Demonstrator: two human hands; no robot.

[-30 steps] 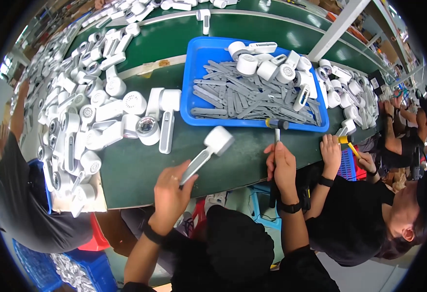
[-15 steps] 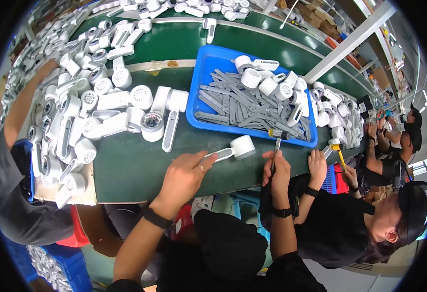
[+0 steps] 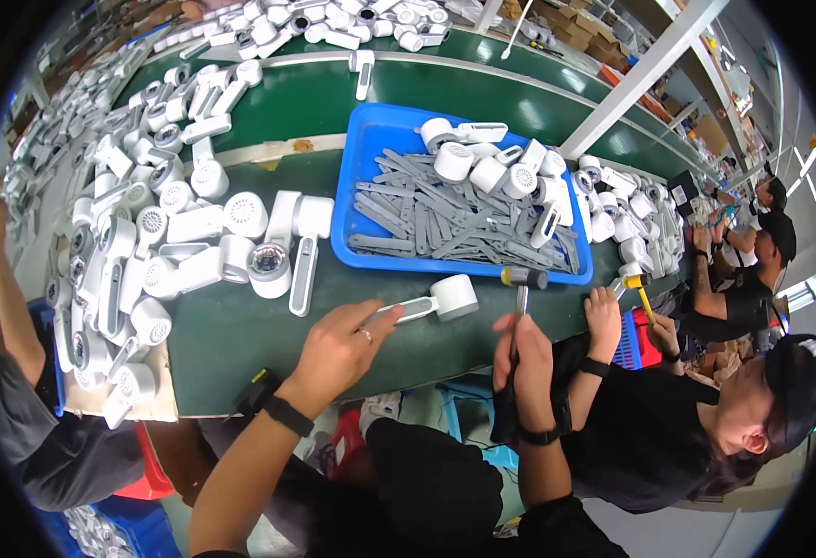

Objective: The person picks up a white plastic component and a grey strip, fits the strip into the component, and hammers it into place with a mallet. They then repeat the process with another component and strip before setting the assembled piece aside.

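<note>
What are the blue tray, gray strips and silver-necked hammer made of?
The tray looks like smooth plastic: even blue, rounded corners. The strips seem matte plastic, dull gray, but could be something else. The hammer has a shiny, likely metal neck; its dull head may be rubber or plastic.

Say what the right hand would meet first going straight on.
Probably the blue tray's near rim, behind the mallet gripped in the right hand, though depth and height are unclear.
</note>
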